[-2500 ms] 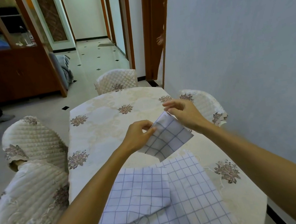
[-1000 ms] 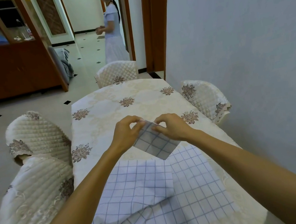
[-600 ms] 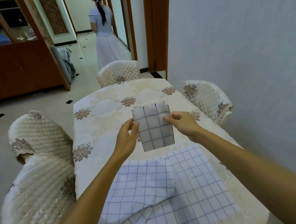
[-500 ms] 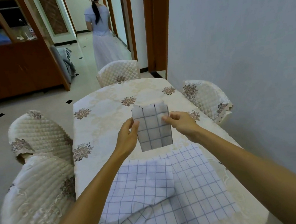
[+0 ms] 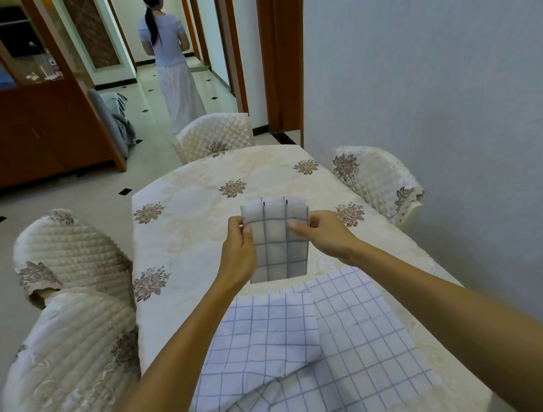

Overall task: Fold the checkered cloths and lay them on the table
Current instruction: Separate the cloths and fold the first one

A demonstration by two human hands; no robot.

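A small folded checkered cloth (image 5: 276,243), white with dark grid lines, hangs upright above the table. My left hand (image 5: 237,248) pinches its left edge and my right hand (image 5: 324,235) pinches its right edge. Below my forearms lie two more checkered cloths: one (image 5: 367,338) spread flat on the right, another (image 5: 263,341) rumpled and partly folded over on the left. All sit on a table (image 5: 195,215) with a cream floral cover.
Quilted cream chairs stand at the left (image 5: 70,260), the near left (image 5: 63,389), the far end (image 5: 214,135) and the right (image 5: 377,181). A grey wall (image 5: 453,78) runs close on the right. A person (image 5: 169,56) stands in the hallway beyond.
The small cloth went from slanted and low between my hands to folded narrower and held upright. My hands shifted slightly closer onto its sides. The person walked away down the hallway.
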